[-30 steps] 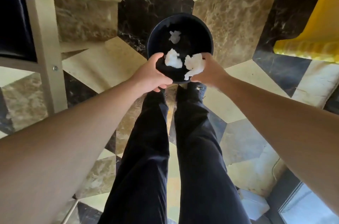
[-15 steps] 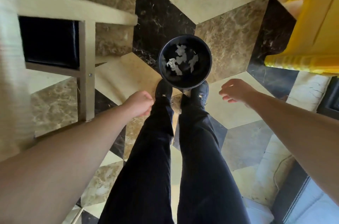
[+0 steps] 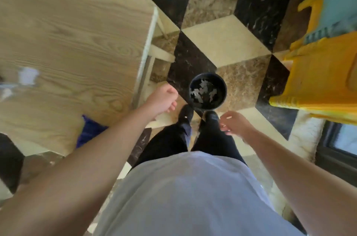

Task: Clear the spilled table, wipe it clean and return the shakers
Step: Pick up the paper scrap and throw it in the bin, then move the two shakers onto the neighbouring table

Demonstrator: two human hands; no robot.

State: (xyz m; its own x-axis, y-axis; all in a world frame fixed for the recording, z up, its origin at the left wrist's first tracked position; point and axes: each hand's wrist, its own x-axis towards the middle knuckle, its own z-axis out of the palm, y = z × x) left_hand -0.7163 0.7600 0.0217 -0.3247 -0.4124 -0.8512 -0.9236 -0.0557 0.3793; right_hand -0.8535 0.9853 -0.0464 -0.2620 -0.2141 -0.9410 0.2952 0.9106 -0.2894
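Both hands empty: left hand [image 3: 163,98] loosely curled around nothing, right hand [image 3: 232,122] relaxed with fingers hanging, likewise holding nothing. Just ahead of both, between them and past the shoes [image 3: 199,115], black bin [image 3: 222,89] on the floor with pale crumpled scraps [image 3: 202,91] inside. Left of the left hand, wooden table [image 3: 77,42], its near corner close to the wrist. Far out to the left on that tabletop, blurred white patch [image 3: 28,75], likely spill or tissue, too smeared to tell which. No shakers in view. Near the left forearm, under the table edge, something blue [image 3: 90,131], unidentifiable. Well off to the right, yellow plastic furniture [image 3: 318,81]. Judged progress: some waste binned; remaining mess on the table not yet gathered, wiping and shaker return seemingly not yet done.
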